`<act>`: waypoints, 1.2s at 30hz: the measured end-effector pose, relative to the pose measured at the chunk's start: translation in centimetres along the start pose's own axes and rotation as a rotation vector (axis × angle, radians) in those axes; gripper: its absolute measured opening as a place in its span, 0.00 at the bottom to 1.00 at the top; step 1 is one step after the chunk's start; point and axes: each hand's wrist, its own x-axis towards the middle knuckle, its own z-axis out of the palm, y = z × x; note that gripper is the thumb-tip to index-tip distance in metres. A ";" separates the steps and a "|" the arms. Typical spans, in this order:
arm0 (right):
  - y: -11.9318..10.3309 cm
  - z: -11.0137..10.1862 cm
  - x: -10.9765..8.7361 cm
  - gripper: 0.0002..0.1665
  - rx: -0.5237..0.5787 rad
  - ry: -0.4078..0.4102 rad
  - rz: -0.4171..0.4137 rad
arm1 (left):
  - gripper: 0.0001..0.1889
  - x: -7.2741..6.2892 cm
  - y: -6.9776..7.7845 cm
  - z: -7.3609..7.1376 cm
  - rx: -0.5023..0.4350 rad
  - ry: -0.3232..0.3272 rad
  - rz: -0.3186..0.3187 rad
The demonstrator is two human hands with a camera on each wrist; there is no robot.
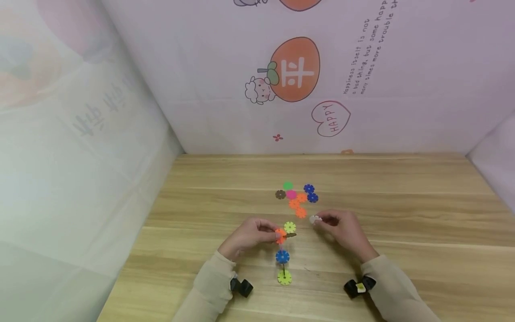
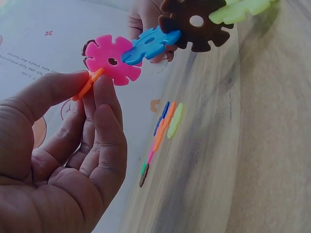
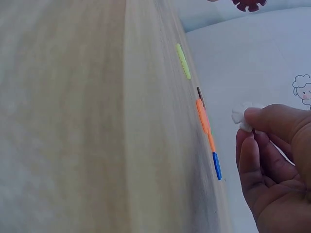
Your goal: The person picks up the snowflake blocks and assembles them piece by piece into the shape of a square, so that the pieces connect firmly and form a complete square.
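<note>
My left hand (image 1: 250, 234) pinches an orange notched plastic disc (image 2: 88, 85) between thumb and fingertips. That disc is slotted into a chain with a pink disc (image 2: 114, 52), a blue disc (image 1: 282, 256), a brown disc (image 2: 181, 18) and a yellow-green disc (image 1: 284, 278). Another brown disc (image 1: 290, 235) juts from the orange one, edge-on in the head view. To the right, my right hand (image 1: 343, 227) holds a white notched disc (image 3: 239, 115) by its edge between thumb and fingers, apart from the chain.
Loose discs lie on the wooden table (image 1: 201, 188) beyond the hands: a green disc (image 1: 288, 185), a brown, a pink, several orange, and dark blue discs (image 1: 309, 188). A yellow-green disc (image 1: 289, 226) lies nearer. A printed cloth (image 1: 225, 120) rises behind the table.
</note>
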 end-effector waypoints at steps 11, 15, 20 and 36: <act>-1.2 -0.4 -0.8 0.15 0.158 -0.061 0.089 | 0.11 -0.2 0.2 -0.1 -0.004 -0.006 -0.004; -1.7 -0.5 -1.1 0.18 0.231 -0.087 0.121 | 0.11 -0.2 0.3 -0.1 -0.003 -0.010 0.004; -2.3 -0.5 -1.5 0.19 0.336 -0.147 0.175 | 0.11 -0.1 0.4 -0.1 0.002 -0.018 0.010; -3.7 0.6 -2.5 0.18 0.471 -0.239 0.194 | 0.11 -0.2 0.3 0.0 0.012 -0.021 0.007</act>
